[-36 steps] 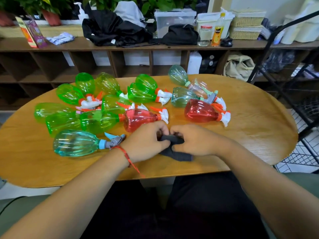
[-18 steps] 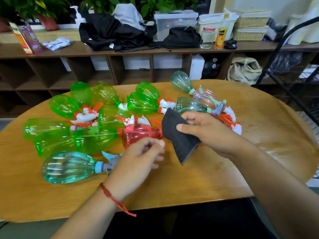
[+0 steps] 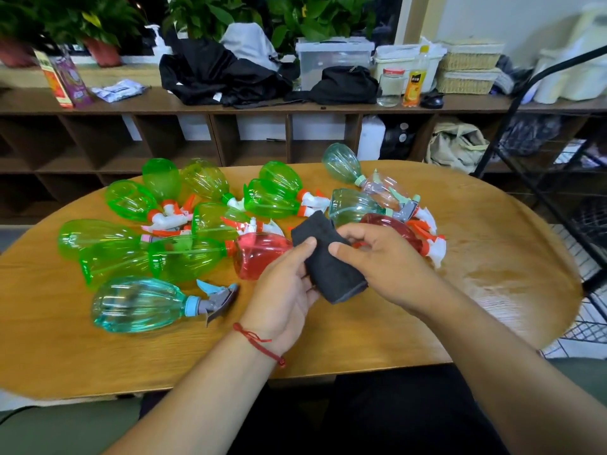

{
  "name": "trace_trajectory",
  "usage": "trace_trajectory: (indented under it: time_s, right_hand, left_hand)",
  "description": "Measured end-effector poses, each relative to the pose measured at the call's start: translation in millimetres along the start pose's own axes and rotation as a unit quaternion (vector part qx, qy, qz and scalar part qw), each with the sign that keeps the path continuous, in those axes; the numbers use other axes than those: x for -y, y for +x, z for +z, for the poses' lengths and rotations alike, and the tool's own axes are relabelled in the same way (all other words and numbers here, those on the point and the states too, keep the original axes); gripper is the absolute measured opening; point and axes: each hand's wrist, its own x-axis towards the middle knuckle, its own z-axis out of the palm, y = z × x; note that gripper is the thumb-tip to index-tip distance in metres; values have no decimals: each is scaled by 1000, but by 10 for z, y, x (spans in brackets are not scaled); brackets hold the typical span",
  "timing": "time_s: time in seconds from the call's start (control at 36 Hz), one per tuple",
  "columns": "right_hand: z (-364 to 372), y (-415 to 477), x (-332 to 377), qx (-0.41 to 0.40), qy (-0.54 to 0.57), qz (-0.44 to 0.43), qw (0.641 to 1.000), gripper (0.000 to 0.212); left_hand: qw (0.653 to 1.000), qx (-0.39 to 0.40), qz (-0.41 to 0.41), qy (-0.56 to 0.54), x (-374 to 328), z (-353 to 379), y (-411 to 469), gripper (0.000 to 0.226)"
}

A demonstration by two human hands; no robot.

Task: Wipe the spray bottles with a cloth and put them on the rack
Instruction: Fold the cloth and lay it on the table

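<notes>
A dark grey cloth (image 3: pixel 328 257) is held above the wooden table (image 3: pixel 492 257) between both hands. My left hand (image 3: pixel 285 290) grips its left edge with the thumb on top. My right hand (image 3: pixel 384 257) pinches its right side. Several spray bottles lie on their sides on the table: green ones (image 3: pixel 131 198) at the left and back, a teal one (image 3: pixel 141 303) nearest me, a red one (image 3: pixel 259 254) just behind my left hand, another red one (image 3: pixel 394 224) partly hidden behind my right hand. The black wire rack (image 3: pixel 542 178) stands at the right.
A long wooden shelf unit (image 3: pixel 230 106) runs behind the table, carrying black bags, a clear plastic box (image 3: pixel 331 57), a jar, a juice bottle (image 3: pixel 414 80) and wicker baskets. Potted plants stand behind it. A beige bag (image 3: pixel 456 146) sits on the floor by the rack.
The cloth was bunched on the table under both hands, then my right hand lifted it. Now my left hand has come up and taken hold of its left edge too.
</notes>
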Motion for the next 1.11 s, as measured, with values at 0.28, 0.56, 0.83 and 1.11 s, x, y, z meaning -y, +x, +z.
trace_trajectory:
  time_s: [0.28, 0.56, 0.83, 1.11]
  right_hand:
    - [-130, 79, 301, -12, -174, -44, 984, 16]
    - [60, 50, 196, 81, -91, -18, 992, 22]
    - [81, 119, -54, -8, -162, -8, 987, 25]
    - [190, 27, -231, 79, 187, 78, 976, 29]
  left_hand:
    - [993, -119, -6, 6, 70, 5, -182, 29]
    - [984, 6, -26, -175, 10, 2, -239, 53]
    - [995, -36, 31, -89, 163, -113, -170, 37]
    - [973, -42, 152, 167, 18, -250, -12, 17]
